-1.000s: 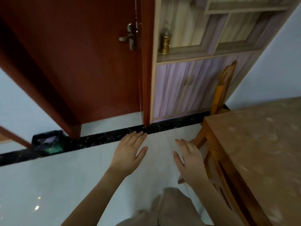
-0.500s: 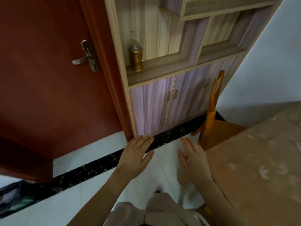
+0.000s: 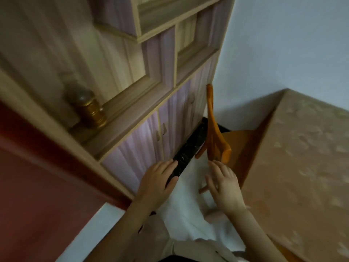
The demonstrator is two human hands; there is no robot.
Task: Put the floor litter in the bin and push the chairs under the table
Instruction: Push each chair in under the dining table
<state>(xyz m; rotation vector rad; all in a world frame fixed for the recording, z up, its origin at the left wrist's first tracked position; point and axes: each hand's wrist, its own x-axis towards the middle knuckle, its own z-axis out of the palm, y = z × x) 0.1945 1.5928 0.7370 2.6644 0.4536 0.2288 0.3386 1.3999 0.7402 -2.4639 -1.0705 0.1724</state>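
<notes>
Chair (image 3: 211,127) seat partly hidden by table (image 3: 302,167) (jar (image 3: 88,108) blurred).

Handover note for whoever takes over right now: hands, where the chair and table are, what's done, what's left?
Left hand: open, empty, by the cabinet.
Right hand: open, empty, fingertips near the chair; contact unclear.
The chair stands beside the table, seat partly showing, not fully pushed under.
Done: nothing confirmable.
Left: push it in; litter and bin are out of view.
</notes>
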